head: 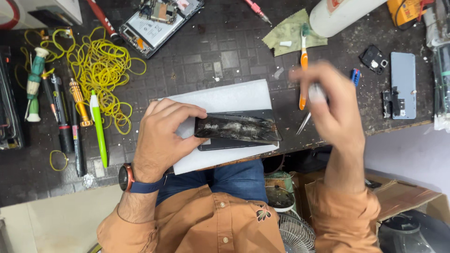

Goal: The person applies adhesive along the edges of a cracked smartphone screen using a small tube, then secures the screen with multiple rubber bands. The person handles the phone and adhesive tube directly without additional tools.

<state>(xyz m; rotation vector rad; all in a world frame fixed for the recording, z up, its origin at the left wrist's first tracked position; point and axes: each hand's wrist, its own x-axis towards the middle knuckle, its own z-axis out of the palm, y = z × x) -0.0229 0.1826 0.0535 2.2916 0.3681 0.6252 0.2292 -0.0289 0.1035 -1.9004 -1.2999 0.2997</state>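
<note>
The work surface is a dark, scuffed bench mat (225, 56) marked in squares, dusted with specks and debris, its front edge running just above the person's lap. A white pad (225, 100) lies at that edge, and on it rests a dark phone (234, 143) with a cracked, smeared glass panel (239, 127) lifted across its top. The left hand (161, 138) pins the panel's left end, thumb and fingers clamped on it. The right hand (333, 107) hovers to the right of the pad, fingers closed together around tweezers (307, 119) whose tips point down towards the bench; the hand is blurred, so the exact grip is hard to read.

To the left lie a tangle of yellow rubber bands (101, 70), a row of screwdrivers (61, 112) and a green pen (98, 129). An opened phone (157, 23) sits at the top, an orange-handled toothbrush (303, 65) on a green cloth (290, 33) beside a white bottle (342, 14) that is cut off by the frame. A pale blue phone back (404, 84) lies at the right. Below the bench, cardboard boxes (398, 197) and a fan grille (295, 234) are partly hidden by the orange sleeves.
</note>
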